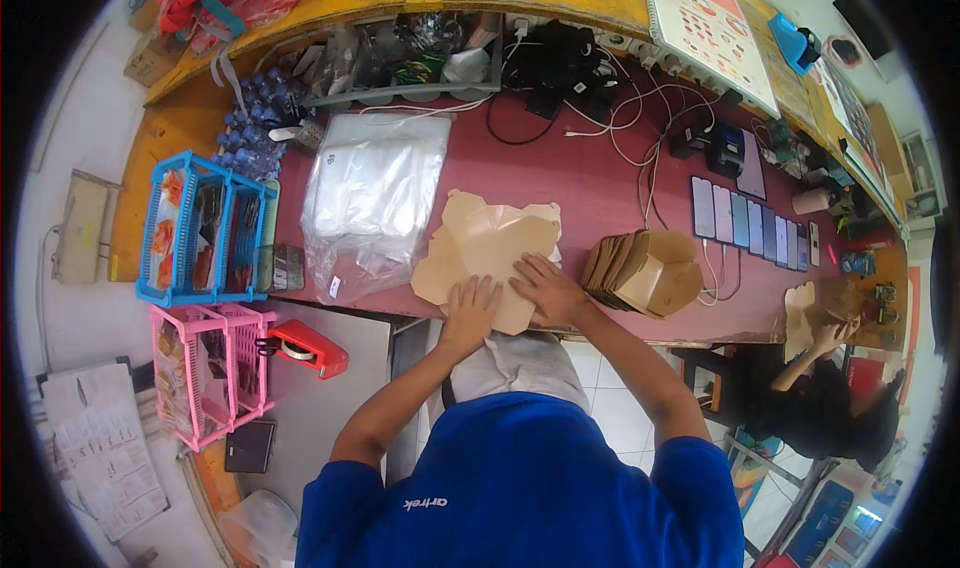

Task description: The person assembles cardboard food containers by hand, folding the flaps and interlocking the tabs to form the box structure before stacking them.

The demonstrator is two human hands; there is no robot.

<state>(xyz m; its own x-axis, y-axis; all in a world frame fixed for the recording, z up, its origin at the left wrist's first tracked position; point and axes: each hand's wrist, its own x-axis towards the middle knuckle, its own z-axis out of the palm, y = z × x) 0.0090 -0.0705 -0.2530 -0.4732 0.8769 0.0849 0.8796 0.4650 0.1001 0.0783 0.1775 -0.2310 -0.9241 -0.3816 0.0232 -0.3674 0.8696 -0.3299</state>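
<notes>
In the head view, a flat, unfolded brown cardboard box blank (487, 253) was seen lying on the maroon counter (590, 183), close to its near edge. Both hands were laid on the blank's near part, fingers spread wide and pressed flat, nothing being gripped. The left hand (470, 308) was placed on the blank's lower middle, and the right hand (545, 286) was set just beside it, toward the blank's right edge; the two hands were nearly touching.

To the right of the blank, a stack of folded cardboard boxes (645, 268) was stood near the counter edge, apart from the blank. To the left of the blank, a pile of clear plastic bags (375, 193) was spread, its edge just beside the blank. Further left of the blank, a blue plastic basket (200, 233) was seen, and below that a pink basket (215, 368) and a red tape dispenser (305, 346). Well to the right of the blank, a row of phones (750, 228) was laid out beyond the boxes. Far right of the blank, another person's hand (835, 333) was seen on a second cardboard blank (800, 313).
</notes>
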